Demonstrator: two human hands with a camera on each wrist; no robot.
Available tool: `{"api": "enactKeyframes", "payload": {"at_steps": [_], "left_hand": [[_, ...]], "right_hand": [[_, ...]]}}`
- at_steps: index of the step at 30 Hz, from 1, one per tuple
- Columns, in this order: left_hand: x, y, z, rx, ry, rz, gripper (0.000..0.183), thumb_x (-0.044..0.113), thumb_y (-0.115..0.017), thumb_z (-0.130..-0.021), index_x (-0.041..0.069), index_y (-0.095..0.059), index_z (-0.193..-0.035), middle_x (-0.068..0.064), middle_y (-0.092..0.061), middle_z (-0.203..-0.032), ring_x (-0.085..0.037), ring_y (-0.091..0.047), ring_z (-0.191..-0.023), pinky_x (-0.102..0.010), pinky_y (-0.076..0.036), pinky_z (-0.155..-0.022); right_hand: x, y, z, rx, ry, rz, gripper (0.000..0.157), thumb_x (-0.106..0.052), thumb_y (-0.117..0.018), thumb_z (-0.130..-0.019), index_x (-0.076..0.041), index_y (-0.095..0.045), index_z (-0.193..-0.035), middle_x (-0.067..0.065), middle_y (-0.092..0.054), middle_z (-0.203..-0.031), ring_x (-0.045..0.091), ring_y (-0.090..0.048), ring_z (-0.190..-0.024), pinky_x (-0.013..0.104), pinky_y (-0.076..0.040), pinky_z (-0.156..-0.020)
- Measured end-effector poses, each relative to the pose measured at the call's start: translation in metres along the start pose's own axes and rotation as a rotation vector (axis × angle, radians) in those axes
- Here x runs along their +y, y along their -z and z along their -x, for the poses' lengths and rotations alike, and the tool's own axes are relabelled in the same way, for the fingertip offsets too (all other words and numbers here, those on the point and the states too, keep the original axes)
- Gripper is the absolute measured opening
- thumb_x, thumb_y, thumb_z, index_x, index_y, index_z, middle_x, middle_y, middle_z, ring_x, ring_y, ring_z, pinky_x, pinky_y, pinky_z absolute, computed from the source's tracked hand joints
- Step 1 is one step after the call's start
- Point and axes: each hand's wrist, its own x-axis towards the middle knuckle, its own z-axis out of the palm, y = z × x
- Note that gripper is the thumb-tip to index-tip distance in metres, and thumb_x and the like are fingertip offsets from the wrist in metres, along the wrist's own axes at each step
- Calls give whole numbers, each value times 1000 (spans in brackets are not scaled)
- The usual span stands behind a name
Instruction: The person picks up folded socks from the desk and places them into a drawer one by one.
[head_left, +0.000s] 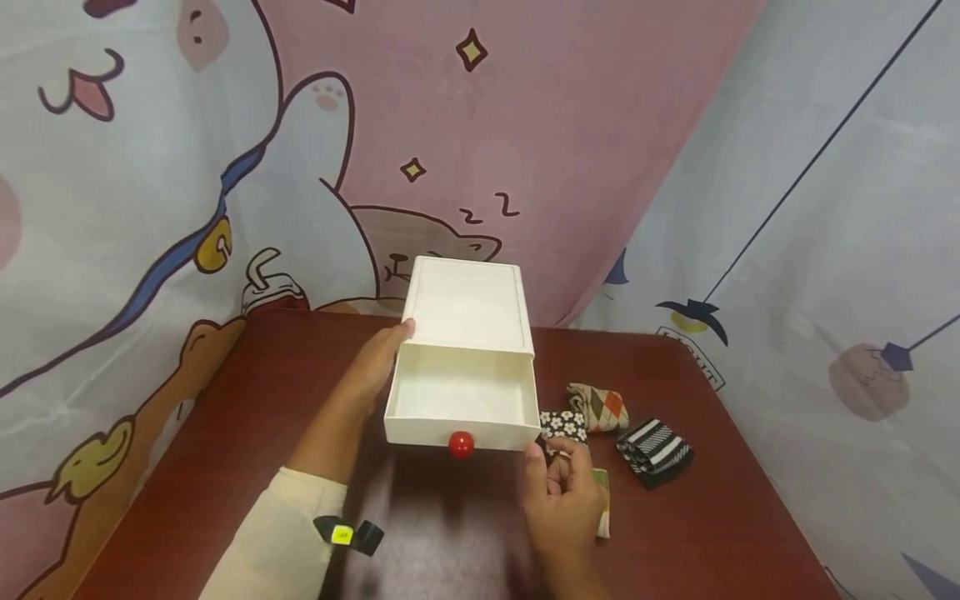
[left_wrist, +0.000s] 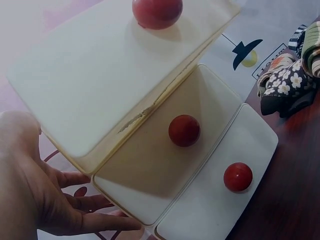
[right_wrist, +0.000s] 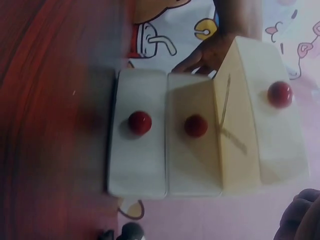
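Left hand (head_left: 377,361), fingers extended, touches the left side of the cabinet (head_left: 471,304). Right hand (head_left: 564,500), released and loosely curled, is near the right front corner of the projecting top drawer (head_left: 420,433).

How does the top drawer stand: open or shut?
Open: the top drawer juts out past the middle drawer, and its empty inside shows from the head view.

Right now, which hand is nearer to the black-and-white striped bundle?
Right. The right hand is left of the striped bundle, near the open drawer; the left hand is farther off, at the left side of the drawer unit.
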Motion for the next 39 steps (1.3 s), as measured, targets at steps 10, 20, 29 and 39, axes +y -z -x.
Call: {"api": "enactKeyframes", "payload": {"at_steps": [10,20,29,39], "left_hand": [[-1,1,1,-1,-33,-16,62,51,-38,-114,-2,-56,-141,-21,-69,-115,-21,-67,-94,-33,-59,-79],[-2,1,0,-15,-57,4,61,50,-38,-114,-4,-61,-135,-20,-72,-110,-20,-69,-89,-34,-60,-78],[-3,0,1,-7,-44,9,63,52,-39,-114,-2,-56,-142,-24,-69,-119,-22,-69,-96,-33,-60,-79],[-2,0,2,11,-13,-11,66,55,-38,-113,1,-49,-150,-25,-64,-130,-27,-67,-106,-34,-59,-85]], "right_hand": [[17,8,-1,26,-69,70,10,-4,-76,-96,2,-72,-104,-7,-41,-51,-5,-32,-52,18,-31,-49],[36,23,-15,-45,-169,290,18,-13,-66,-102,0,-72,-112,2,-56,-66,10,-50,-62,30,-43,-58],[57,25,-20,-251,-333,439,47,-29,-71,-99,0,-64,-135,33,-59,-136,53,-50,-128,70,-41,-98],[72,28,-23,-503,-524,542,90,-59,-68,-101,3,-42,-160,41,-46,-152,61,-40,-143,80,-40,-110]]}}
